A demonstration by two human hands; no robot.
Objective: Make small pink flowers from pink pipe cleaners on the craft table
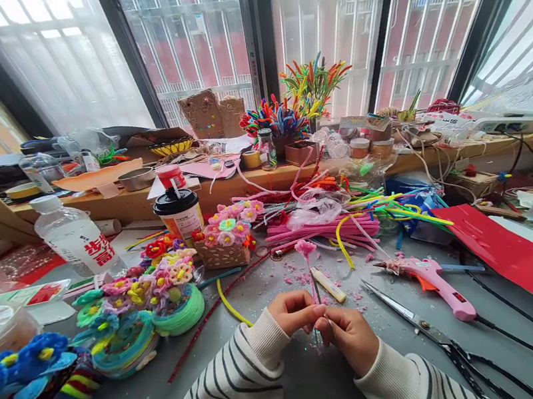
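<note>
At the front middle of the table, my left hand (297, 312) is closed in a pinch around a thin stem. That stem rises to a small pink fuzzy flower (305, 248). My right hand (353, 337) touches the left one, its fingers closed at the lower part of the stem; what exactly lies between its fingertips is too small to tell. A slim dark pointed piece stands beside the stem. Just behind the hands lies a cream-coloured tube (328, 285), with pink fluff scattered around it.
Large scissors (432, 332) and a pink glue gun (431, 278) lie to the right, near red sheets (519, 260). Pink pipe cleaners (332, 231) are piled behind. Fuzzy-flower pots (178, 308), a lidded cup (178, 215) and a bottle (75, 240) stand left.
</note>
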